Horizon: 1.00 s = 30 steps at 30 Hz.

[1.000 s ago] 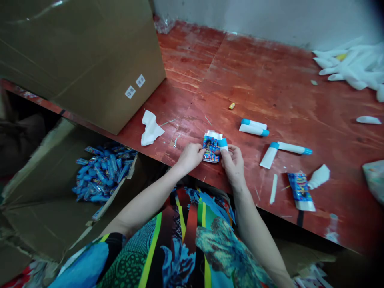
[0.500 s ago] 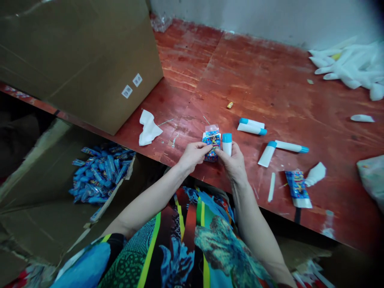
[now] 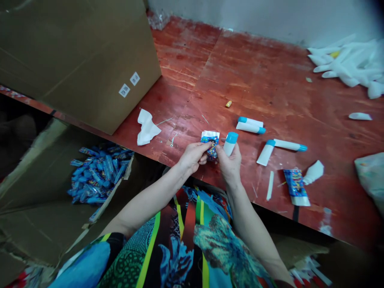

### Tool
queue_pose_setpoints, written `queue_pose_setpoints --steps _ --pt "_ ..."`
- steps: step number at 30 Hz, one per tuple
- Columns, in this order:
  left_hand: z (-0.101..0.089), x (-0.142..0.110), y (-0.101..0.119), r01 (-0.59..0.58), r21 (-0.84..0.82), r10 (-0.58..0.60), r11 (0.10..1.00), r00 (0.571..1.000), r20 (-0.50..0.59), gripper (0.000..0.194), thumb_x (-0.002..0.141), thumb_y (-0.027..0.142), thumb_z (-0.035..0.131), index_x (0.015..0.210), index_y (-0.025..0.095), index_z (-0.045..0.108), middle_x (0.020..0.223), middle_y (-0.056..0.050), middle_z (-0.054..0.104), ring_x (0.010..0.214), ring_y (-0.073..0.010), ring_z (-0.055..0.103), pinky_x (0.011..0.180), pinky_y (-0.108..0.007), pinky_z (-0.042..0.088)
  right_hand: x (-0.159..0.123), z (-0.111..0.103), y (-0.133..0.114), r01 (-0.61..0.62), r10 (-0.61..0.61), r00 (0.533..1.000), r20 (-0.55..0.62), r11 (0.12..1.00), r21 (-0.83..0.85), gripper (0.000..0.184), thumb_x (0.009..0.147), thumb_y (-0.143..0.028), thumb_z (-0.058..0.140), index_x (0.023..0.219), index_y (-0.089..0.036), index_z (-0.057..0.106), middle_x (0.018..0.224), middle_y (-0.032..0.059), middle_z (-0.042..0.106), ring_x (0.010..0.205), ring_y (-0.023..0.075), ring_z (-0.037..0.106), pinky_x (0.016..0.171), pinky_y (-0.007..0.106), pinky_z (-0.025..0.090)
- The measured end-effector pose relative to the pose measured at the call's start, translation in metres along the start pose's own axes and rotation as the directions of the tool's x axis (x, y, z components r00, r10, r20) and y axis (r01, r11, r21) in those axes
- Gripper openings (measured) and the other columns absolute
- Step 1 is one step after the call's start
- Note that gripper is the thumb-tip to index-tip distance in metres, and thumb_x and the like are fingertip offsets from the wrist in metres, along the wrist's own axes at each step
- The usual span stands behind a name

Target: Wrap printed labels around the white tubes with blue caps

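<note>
The scuffed red counter (image 3: 255, 72) meets a pale wall (image 3: 240, 16); near its front edge the left hand (image 3: 192, 157) pinches a blue packet (image 3: 210, 138), the right hand (image 3: 231, 165) grips a capped tube (image 3: 229, 147), perhaps the packet too.

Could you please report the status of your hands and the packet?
Left hand pinching blue packet. Right hand holding tube beside it. Nothing visibly in the way.

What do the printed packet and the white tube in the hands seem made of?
Printed packet: perhaps plastic film, slightly glossy, judging by its pale, flat end; coated paper is possible. White tube: likely smooth, low-shine plastic, from its even surface and blue cap.
</note>
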State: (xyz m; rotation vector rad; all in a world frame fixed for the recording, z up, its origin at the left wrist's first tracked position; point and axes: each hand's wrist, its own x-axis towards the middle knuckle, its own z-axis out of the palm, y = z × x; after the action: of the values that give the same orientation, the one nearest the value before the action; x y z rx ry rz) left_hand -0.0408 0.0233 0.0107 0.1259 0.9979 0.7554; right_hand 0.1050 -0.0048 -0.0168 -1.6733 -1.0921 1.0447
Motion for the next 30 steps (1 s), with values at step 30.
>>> queue_pose_setpoints --steps 30 --pt "-0.017 0.006 -0.001 -0.271 0.061 0.277 0.961 0.951 -0.139 0.056 0.099 0.045 0.092 0.065 0.022 0.053 0.042 0.009 0.041 0.038 -0.0053 0.034 0.044 -0.022 0.019 -0.041 -0.027 -0.030 0.273 -0.122 0.951 0.285 0.767 -0.581 0.062 0.117 -0.051 0.050 0.172 -0.025 0.065 0.146 0.0179 0.084 0.118 0.0389 0.086 0.102 0.054 0.069"
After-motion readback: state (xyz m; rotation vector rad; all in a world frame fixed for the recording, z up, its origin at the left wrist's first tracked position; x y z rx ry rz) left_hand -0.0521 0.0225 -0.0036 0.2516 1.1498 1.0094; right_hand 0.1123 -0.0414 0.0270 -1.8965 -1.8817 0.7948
